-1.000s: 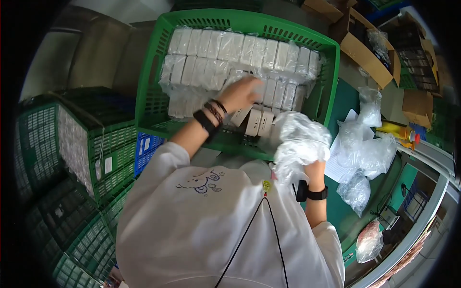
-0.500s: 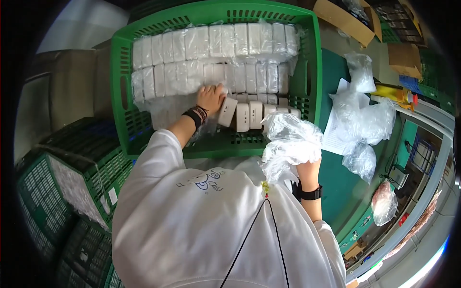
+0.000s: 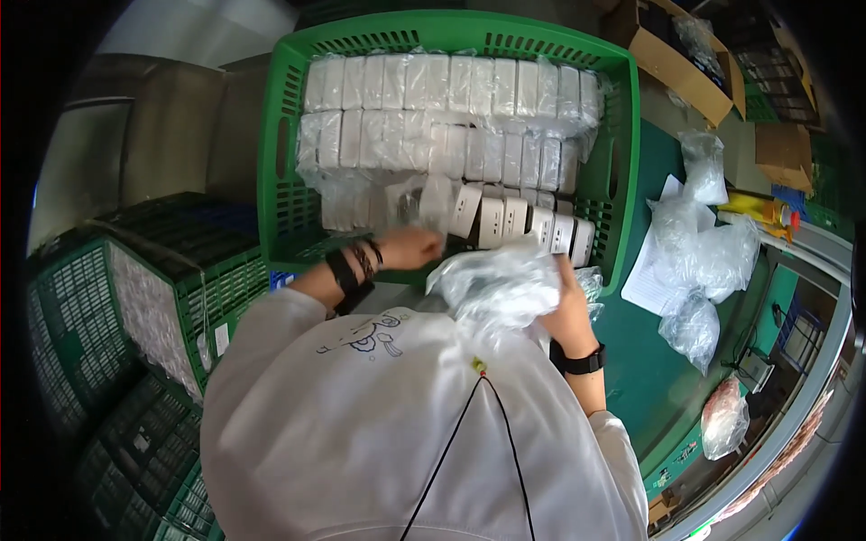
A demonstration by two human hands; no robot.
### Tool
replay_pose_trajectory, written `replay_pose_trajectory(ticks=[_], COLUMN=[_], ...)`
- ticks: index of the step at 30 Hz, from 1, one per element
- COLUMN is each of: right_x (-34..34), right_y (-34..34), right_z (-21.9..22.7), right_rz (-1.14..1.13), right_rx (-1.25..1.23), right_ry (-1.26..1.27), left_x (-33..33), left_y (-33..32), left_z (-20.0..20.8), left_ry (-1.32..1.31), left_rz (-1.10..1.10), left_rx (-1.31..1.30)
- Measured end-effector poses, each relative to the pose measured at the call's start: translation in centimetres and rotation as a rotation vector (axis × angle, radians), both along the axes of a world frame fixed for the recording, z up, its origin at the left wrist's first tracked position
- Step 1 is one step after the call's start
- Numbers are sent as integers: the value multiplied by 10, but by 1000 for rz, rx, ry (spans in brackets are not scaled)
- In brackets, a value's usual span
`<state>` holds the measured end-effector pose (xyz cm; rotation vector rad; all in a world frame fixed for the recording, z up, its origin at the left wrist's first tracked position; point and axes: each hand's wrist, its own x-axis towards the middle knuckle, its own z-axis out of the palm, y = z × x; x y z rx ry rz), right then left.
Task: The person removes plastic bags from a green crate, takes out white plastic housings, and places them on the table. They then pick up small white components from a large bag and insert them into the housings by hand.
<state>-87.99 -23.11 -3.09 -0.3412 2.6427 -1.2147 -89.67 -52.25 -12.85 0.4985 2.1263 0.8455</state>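
Rows of white rounded plastic cases in clear bags (image 3: 439, 81) fill much of a green crate (image 3: 626, 167). Along its near row, several bare white cases (image 3: 516, 221) lean side by side, small slots showing on their end faces. My left hand (image 3: 410, 248) is over the crate's near edge, its fingers curled and blurred; whatever they may hold cannot be made out. Just beyond it lies a plastic-covered white case (image 3: 437, 198). My right hand (image 3: 568, 311) grips a crumpled bundle of clear plastic bags (image 3: 501, 281) in front of the crate.
To the right, bunched clear bags (image 3: 704, 239) lie on a white paper sheet (image 3: 648, 281) on the green table (image 3: 636, 361), near a yellow bottle (image 3: 753, 207). Stacked green crates (image 3: 171, 288) stand on the left. Cardboard boxes (image 3: 677, 59) are at the far right.
My left hand has drawn back toward me from the crate's near row. The right hand's bag bundle has shifted left. The crate appears further right and slightly lower in view.
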Motion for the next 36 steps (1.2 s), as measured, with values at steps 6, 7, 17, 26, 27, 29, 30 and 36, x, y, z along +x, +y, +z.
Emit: replay_pose_trajectory(ticks=[6,7,17,26,27,29,30,36], right_x=[-16,-19,-26,-65,-78,-87,-85,-27], right_y=[-53,-62,-85,-68,-60,-11,-7,3], right_z=[-3,-4,-63,-56,-25,-45,-49,-68], right_rz=[320,286,482,-23,-100,-100,-109,80], right_rx=[3,-45,-239,-249,-327,-675,-672,-635], right_ry=[113,184,147,189,102,-145,-139,-317], left_x=[13,29,13,-24,-28,-34,-35,-19], left_y=[15,15,40,-31,-42,-36,-31,63], left_z=[79,69,92,101,96,104,110,161], left_ry=[-50,-47,87,493,487,428,362,-251], left_rz=[449,458,439,955,1045,1115,1191,800], left_rx=[412,411,818,306,257,415,571,1156])
